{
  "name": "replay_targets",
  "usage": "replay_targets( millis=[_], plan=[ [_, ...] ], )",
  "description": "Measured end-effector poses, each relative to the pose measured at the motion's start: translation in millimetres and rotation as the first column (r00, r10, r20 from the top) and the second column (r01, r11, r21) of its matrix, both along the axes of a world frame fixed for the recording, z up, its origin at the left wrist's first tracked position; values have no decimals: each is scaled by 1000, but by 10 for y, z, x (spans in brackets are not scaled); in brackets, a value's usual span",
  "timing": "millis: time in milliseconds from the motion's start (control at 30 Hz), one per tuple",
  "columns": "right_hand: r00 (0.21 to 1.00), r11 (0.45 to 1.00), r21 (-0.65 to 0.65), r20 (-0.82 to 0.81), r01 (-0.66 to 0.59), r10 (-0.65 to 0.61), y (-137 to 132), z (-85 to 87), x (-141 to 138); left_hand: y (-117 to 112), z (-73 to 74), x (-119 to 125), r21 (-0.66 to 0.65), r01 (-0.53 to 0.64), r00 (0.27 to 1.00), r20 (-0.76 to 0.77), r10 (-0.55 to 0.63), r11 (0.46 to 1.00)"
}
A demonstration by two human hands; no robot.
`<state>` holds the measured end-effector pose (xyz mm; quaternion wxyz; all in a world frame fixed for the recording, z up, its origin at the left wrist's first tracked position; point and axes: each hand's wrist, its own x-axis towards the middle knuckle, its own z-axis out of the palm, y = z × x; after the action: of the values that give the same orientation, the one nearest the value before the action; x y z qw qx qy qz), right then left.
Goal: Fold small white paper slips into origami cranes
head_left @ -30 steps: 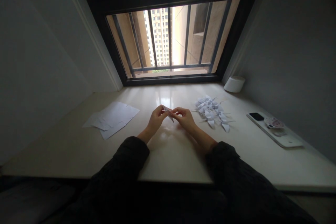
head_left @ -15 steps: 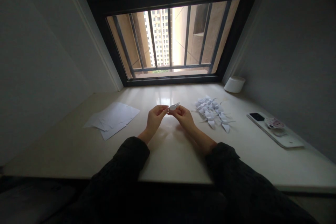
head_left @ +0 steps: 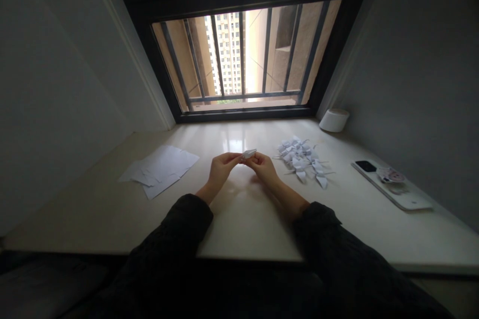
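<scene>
Folded paper [head_left: 249,153] — tip rightward, long axis near-crosswise.

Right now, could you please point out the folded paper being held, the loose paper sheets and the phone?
Folded paper [head_left: 249,153]: head view, on its pale exposed side.
Paper sheets [head_left: 172,163]: head view, on one sheet's flat face.
Phone [head_left: 408,200]: head view, on its white back.

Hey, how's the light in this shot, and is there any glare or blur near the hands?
Head view: bright window, with the right wall and sleeves in deep shade. Head view: glare on the pale counter just beyond the left hand and right hand. Head view: the folded paper looks soft, its creases hard to make out.
</scene>
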<state>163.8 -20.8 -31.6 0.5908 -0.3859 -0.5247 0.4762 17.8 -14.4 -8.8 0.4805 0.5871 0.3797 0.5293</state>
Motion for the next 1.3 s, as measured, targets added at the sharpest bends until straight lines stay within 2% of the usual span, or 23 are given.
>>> replay_targets(
  millis=[233, 367, 533, 700, 833, 967, 1100, 1300],
  plan=[
    [1000, 1000, -18, 9, -18, 18, -17, 44, -5, -11, -23, -4, 120, -80, 996, -33, 84, 990],
    [998, 1000, -9, 55, -15, 16, -32, 47, 2, 14, -35, -17, 183, -88, 988, -109, 109, 979],
    [971, 995, 11, 221, 97, -97, -33, 35, 31, 35, -49, -39, 203, -112, 951, -261, 164, 973],
    [932, 987, 49, 324, 156, -164, -49, 71, 53, -55, 23, -38, 323, -189, 900, -322, 295, 927],
    [871, 972, 122, 433, 199, -233, -73, 108, 73, -117, 71, -43, 383, -180, 863, -381, 332, 906],
    [839, 965, 166, 478, 205, -261, -94, 128, 75, -129, 83, -51, 375, -182, 876, -358, 323, 909],
    [870, 970, 158, 434, 183, -235, -99, 128, 52, -97, 42, -41, 334, -222, 890, -315, 330, 916],
    [881, 964, 179, 401, 195, -252, -93, 102, 12, 4, -91, -4, 150, -230, 939, -223, 260, 962]
  ],
)
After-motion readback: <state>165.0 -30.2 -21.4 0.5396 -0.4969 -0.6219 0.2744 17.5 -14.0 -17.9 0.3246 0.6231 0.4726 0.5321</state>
